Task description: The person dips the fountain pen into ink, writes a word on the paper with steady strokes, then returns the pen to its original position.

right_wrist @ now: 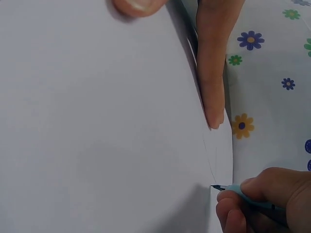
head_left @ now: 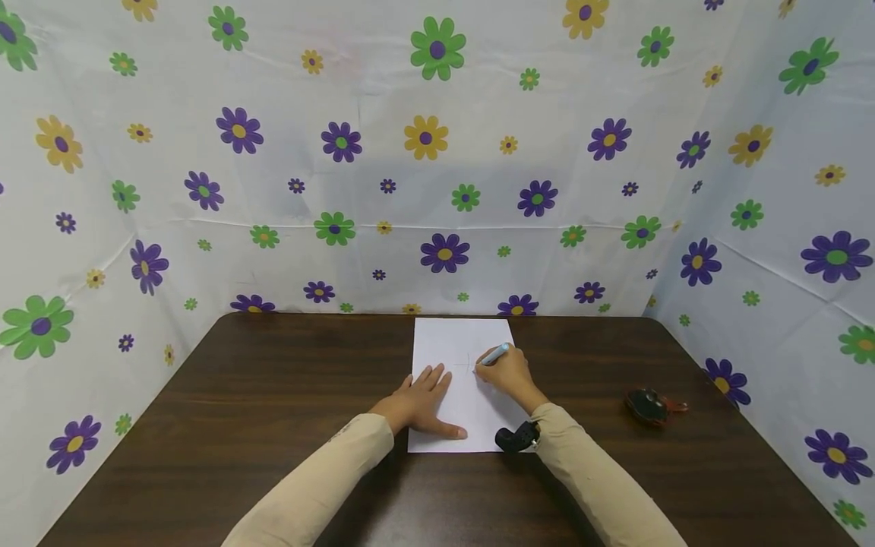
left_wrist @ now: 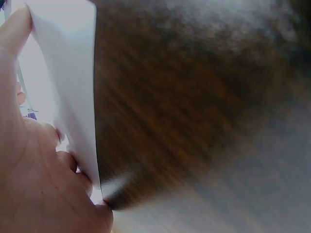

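Right hand (head_left: 511,374): thumb and fingers pinch a light-blue pen (head_left: 495,354), its tip at the paper (head_left: 434,338), just right of the frame's centre.
Left hand (head_left: 425,404): fingers straight and spread, thumb stretched wide, resting on the paper's left part, below the frame's centre.
Paper: white, upright in the lower middle of the frame, with thin pen lines beside the tip.
Right wrist: a black device (head_left: 517,437) over the paper's lower right corner.
Table (head_left: 307,365): dark brown, across the lower frame; a small dark dish (head_left: 648,406) lies at lower right.
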Motion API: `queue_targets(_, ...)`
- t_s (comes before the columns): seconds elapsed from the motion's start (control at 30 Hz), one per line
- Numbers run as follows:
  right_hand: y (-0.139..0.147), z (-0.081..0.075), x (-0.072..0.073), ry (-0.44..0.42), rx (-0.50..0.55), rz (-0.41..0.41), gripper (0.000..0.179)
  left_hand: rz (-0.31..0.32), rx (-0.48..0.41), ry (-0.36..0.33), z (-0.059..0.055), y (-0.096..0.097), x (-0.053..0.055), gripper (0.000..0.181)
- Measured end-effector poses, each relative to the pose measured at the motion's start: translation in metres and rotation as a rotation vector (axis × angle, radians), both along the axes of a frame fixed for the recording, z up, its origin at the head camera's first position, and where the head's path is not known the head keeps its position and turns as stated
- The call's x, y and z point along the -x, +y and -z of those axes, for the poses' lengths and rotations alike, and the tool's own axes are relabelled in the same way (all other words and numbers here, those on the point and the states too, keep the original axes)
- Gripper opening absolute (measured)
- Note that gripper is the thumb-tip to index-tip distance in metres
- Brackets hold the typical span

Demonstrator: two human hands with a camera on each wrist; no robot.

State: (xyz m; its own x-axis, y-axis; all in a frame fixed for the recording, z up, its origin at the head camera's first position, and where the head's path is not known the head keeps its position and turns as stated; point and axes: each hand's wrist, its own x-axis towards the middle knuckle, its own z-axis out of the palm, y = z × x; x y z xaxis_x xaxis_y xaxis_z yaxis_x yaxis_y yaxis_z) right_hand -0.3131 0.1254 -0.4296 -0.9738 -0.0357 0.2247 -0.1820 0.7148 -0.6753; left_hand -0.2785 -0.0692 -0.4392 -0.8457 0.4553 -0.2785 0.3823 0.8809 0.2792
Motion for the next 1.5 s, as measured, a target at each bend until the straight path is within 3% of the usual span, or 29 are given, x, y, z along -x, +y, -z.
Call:
queue_targets(0.3,0.007,0.0,-0.005,-0.014,-0.022,-0.005,0.004,-0.008,0.011,0.016,0.014,0.0,0.008,0.115)
queue_targets(0.77,0.02,0.0,-0.017,-0.009,-0.013,-0.019,0.003,-0.009,0.018,-0.01,-0.012,0.002,-0.008,0.111)
queue_targets(0.97,0.023,-0.003,-0.021,-0.013,-0.028,-0.029,0.004,-0.002,0.031,0.003,-0.004,0.002,-0.003,0.111)
queue_targets(1.17,0.024,-0.006,-0.025,-0.027,-0.043,-0.034,0.004,0.001,0.032,-0.007,-0.005,0.0,-0.003,0.113)
queue_targets(1.5,0.025,-0.007,-0.025,-0.034,-0.058,-0.039,0.006,0.0,0.0,0.004,0.013,-0.001,0.007,0.116)
